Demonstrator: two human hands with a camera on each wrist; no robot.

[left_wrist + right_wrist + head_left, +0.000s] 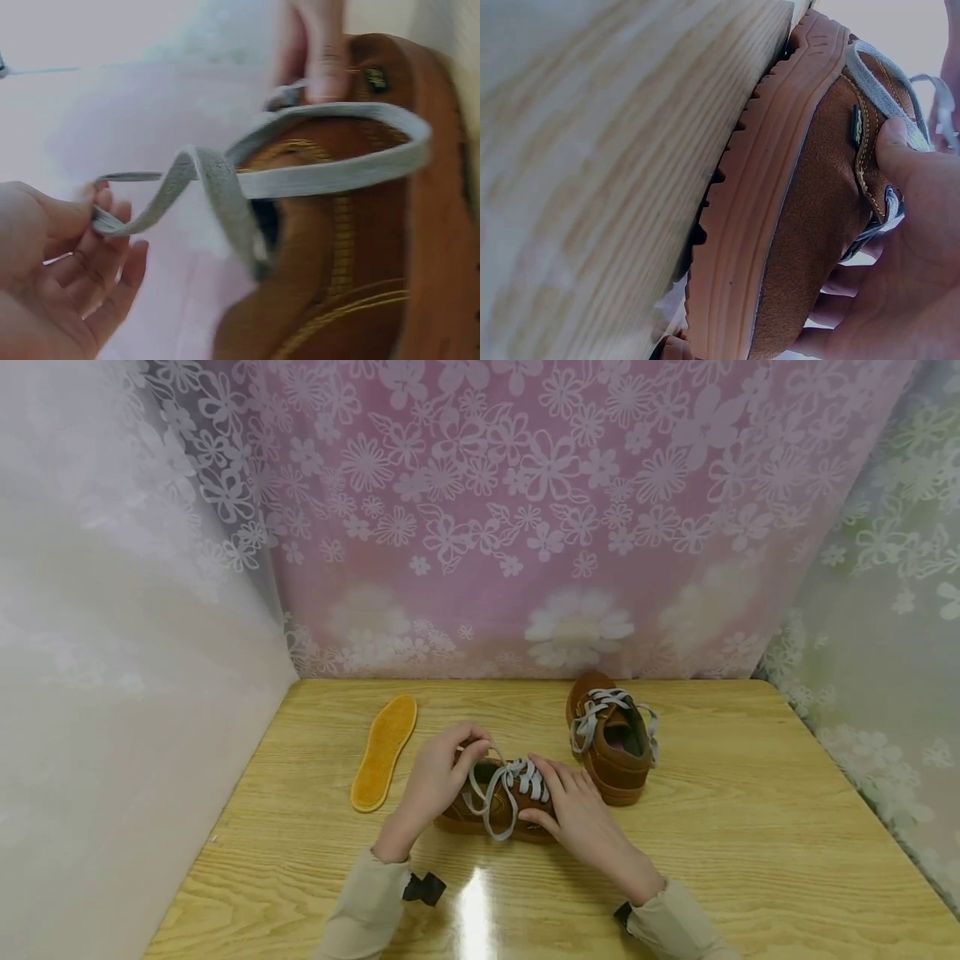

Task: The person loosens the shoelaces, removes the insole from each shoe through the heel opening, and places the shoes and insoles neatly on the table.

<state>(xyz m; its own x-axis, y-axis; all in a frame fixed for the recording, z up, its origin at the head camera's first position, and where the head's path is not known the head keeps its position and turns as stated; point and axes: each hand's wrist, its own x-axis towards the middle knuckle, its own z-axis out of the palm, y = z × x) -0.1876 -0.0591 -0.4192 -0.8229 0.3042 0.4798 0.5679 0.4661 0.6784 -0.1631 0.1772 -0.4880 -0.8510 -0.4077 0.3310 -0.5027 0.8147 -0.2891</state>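
Note:
A brown shoe (465,817) with grey laces sits on the table, its toe to the right. My left hand (438,772) pinches one end of the grey shoelace (322,180) between thumb and fingers, above the shoe's opening. From there the lace loops loosely over the near side of the shoe. My right hand (581,814) grips the front of the shoe, thumb (898,154) by the lacing on the near side and fingers across the top and far side. In the right wrist view the rubber sole (757,202) rests along the table.
A second brown shoe (626,785), laces hanging loose, stands at the back right. An orange insole (385,752) lies to the left of my left hand. Floral curtains (525,527) rise behind the wooden table (750,827) and along its sides.

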